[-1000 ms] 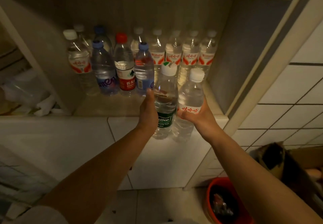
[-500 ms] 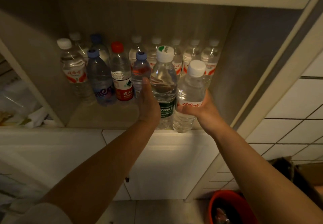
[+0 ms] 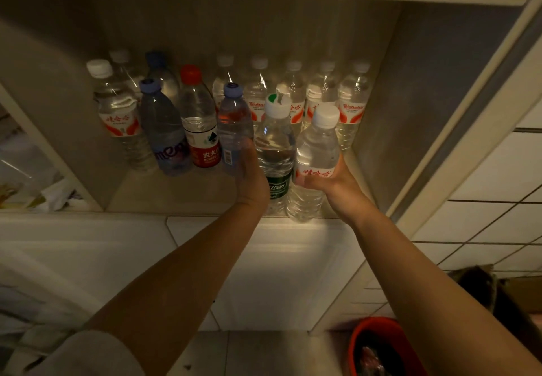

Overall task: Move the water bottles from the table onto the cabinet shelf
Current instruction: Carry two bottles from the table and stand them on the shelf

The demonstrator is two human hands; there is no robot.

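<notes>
An open cabinet shelf (image 3: pixel 164 196) holds water bottles standing upright in two rows. The back row (image 3: pixel 293 82) runs along the rear wall from near the left wall to the right wall. In front of it, toward the left, four bottles (image 3: pixel 164 129) stand side by side, touching. At the front edge, right of centre, two more bottles stand next to each other: the green-label bottle (image 3: pixel 275 152) on the left, the white-cap bottle (image 3: pixel 316 152) on the right. The left hand (image 3: pixel 250 179) holds the first from its left side; the right hand (image 3: pixel 331 182) grips the second from its right. Below the shelf are cabinet doors (image 3: pixel 278 273). On the floor at lower right sits a bucket (image 3: pixel 378 343). A tiled wall (image 3: pixel 498 199) lies to the right.
</notes>
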